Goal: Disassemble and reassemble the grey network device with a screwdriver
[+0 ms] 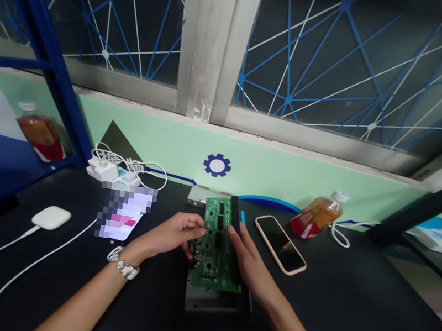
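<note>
A green circuit board [214, 248] is held upright-looking in front of me, its chips and small parts facing the camera. My left hand [183, 232] grips its left edge, thumb on the face and fingers curled behind. On the right edge, my right hand [244, 256] is closed round the board, its thumb lying on the front near a dark strip. Under and behind the board sits a grey metal case [210, 302] on the table; its far end [196, 195] shows beyond the board. A bit of blue shows beside the right fingers.
A phone in a pale case [280, 245] and a drink bottle [318, 214] lie right of the board. To the left are a lit phone [126, 217], a white earphone case [51, 217] on a cable, and a power strip [113, 172]. The black table [349, 309] meets a green wall.
</note>
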The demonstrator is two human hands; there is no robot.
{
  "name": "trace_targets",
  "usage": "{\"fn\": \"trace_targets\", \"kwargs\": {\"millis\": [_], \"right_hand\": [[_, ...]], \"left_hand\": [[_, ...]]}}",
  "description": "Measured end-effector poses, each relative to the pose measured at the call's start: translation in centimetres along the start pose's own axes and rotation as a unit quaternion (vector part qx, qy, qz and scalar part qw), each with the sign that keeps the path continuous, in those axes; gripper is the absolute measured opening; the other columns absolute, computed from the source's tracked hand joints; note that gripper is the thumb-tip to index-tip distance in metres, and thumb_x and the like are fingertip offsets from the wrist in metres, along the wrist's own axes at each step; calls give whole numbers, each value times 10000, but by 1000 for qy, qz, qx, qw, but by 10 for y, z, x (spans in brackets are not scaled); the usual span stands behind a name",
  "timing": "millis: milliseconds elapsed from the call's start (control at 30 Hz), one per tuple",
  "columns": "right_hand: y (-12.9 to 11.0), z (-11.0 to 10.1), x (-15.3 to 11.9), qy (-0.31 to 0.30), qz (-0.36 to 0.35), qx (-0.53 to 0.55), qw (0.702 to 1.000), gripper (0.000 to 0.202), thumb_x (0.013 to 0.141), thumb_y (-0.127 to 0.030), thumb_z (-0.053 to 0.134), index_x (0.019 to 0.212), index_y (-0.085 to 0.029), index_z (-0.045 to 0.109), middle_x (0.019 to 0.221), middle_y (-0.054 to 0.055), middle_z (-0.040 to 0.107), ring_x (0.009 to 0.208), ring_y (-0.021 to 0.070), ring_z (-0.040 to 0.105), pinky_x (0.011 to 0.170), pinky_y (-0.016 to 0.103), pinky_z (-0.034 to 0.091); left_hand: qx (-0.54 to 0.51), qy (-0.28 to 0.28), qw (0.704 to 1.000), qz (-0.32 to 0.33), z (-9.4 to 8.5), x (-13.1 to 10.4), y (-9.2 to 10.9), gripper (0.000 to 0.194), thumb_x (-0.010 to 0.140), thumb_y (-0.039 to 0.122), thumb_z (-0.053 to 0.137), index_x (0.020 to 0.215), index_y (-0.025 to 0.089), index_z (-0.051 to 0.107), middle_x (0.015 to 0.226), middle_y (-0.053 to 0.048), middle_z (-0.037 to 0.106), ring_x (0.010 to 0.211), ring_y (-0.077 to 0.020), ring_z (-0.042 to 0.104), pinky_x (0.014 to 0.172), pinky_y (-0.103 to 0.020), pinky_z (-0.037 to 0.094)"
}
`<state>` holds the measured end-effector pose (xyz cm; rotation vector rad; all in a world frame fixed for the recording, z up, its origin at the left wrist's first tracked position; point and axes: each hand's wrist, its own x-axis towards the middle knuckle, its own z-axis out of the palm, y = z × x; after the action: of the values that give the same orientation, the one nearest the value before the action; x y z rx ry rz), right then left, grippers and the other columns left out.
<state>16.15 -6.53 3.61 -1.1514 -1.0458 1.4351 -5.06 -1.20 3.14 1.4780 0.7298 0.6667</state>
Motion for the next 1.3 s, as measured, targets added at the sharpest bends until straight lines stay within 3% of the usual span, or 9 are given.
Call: {"fn": "trace_targets", "kwargs": {"millis": [133,233,367,567,733,800,900,1133,1300], "right_hand": [[-4,-11,4,-3,-114,-212,971,286,829,-478,678,966,-227,674,869,24,692,902,227,623,796,321,486],[-11,-17,4,-24,-138,-312,940,307,819,-467,691,703,-200,594,563,-35,526,515,123,459,486,249,351],[-18,-17,-1,-51,-107,-281,952,273,875,-472,621,824,-208,580,503,-65,487,401,108,437,400,238,273],[-20,-12,-5,-28,-192,-280,940,205,889,-401,628,814,-214,586,594,-11,611,524,153,549,516,270,393],[-21,-15,-3,-1,-269,-311,912,143,877,-303,627,961,-220,708,895,61,709,746,214,610,672,320,461],[-23,-14,-4,7,-299,-309,903,272,841,-188,619,1094,-249,699,1024,63,696,885,241,620,771,343,469],[-25,-12,-8,-4,-323,-302,897,460,784,-76,589,1190,-278,667,1024,58,673,916,237,614,795,346,466],[-16,-4,-15,-29,-362,-324,874,527,847,-110,581,1322,-339,582,1068,57,628,933,218,621,799,329,480],[-8,1,-19,-46,-369,-322,871,551,889,-115,522,1387,-351,523,1128,68,626,986,223,627,831,338,502]], "left_hand": [[10,41,999,8,-6,-1,5,318,855,482,628,859,163,626,717,21,450,582,-109,461,500,-249,479],[23,64,998,10,-9,-1,7,319,855,484,629,852,165,639,680,25,456,562,-105,441,494,-232,424],[30,74,997,22,-8,0,5,348,870,493,611,790,155,625,701,12,487,658,-129,469,597,-244,434],[-22,83,996,-1,-14,-6,2,365,871,514,600,954,167,673,925,-60,627,929,-215,560,820,-338,484],[-52,-30,997,-47,-23,-16,10,478,845,403,684,1267,204,586,1274,-123,591,1159,-267,568,978,-410,448],[-31,-60,997,-36,-23,-17,11,599,806,338,733,1353,238,512,1341,-121,557,1253,-281,512,1009,-414,429],[12,-53,999,-3,-17,-14,8,780,751,281,777,1437,268,407,1366,-134,532,1286,-306,482,1016,-440,424],[79,-42,995,41,6,-11,4,943,675,191,814,1483,286,338,1266,-127,588,1119,-319,593,986,-509,446],[120,37,988,88,10,-7,0,992,677,202,816,1505,289,276,1403,-168,488,1206,-355,543,1019,-536,428]]}}
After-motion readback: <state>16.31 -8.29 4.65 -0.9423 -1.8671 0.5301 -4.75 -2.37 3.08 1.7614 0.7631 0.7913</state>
